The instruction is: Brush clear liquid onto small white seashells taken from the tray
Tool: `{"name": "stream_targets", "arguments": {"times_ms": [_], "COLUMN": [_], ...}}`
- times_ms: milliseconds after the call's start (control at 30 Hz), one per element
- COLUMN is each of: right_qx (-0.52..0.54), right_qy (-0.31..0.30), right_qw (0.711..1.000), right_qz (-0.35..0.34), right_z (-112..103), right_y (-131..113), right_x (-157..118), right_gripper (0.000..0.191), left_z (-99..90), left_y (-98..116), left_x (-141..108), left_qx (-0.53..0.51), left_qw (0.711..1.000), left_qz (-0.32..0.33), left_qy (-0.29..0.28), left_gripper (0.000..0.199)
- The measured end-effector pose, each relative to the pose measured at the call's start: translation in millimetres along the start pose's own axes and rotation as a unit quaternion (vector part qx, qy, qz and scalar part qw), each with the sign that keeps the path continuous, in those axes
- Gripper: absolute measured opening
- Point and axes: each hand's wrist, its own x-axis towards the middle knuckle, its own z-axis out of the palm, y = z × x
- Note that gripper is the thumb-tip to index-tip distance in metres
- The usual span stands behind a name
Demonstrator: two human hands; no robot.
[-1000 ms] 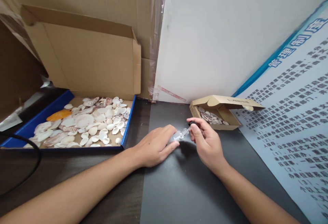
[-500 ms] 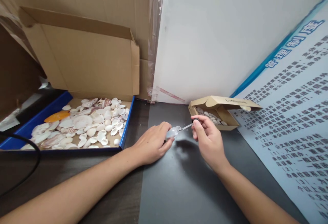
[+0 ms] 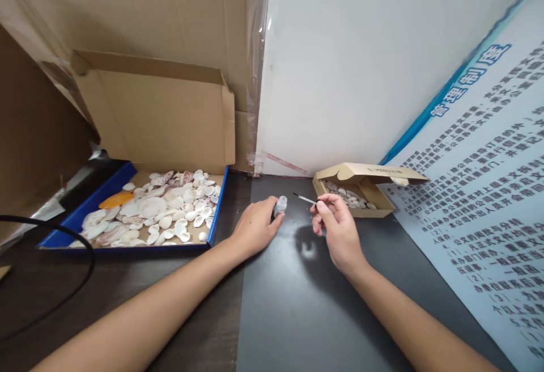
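My left hand [image 3: 256,222] is wrapped round a small clear bottle [image 3: 281,204], whose uncapped neck faces up between thumb and fingers. To its right, my right hand [image 3: 338,230] pinches the dark cap of a brush applicator [image 3: 305,198]. The applicator's thin pale stem points left, and its dark tip is apart from the bottle's mouth. My fingers hide most of the cap.
A blue-edged cardboard box [image 3: 219,202] on the left holds many seashells [image 3: 170,207], its lid up. Behind my right hand is a smaller half-open carton [image 3: 374,212] with shells [image 3: 348,196]. A black cable [image 3: 87,278] curves at the left, and a printed sheet [image 3: 480,202] covers the right wall.
The applicator has come out of the bottle, and a gap now parts its tip from the neck. The bottle has tipped more upright in my left hand. The camera view has shifted slightly.
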Motion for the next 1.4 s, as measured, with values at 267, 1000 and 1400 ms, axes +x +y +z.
{"name": "stream_targets", "arguments": {"times_ms": [267, 1000, 1400], "right_qx": [-0.021, -0.094, -0.209], "right_qy": [-0.032, -0.163, -0.271], "right_qw": [0.999, 0.982, 0.938], "right_qz": [-0.025, -0.028, -0.053], "right_z": [4.9, 19.2, 12.0], "right_y": [7.8, 1.8, -6.9], "right_x": [-3.9, -47.0, -49.9], "right_gripper": [0.03, 0.015, 0.015], "left_z": [3.0, -28.8, -31.3], "left_y": [-6.6, -24.2, -17.6], "left_x": [24.8, -71.3, -75.1], "left_qx": [0.017, -0.36, -0.437], "left_qw": [0.998, 0.928, 0.878], "left_qz": [-0.04, -0.067, -0.125], "left_qy": [0.043, -0.073, -0.152], "left_gripper": [0.01, 0.014, 0.021]}}
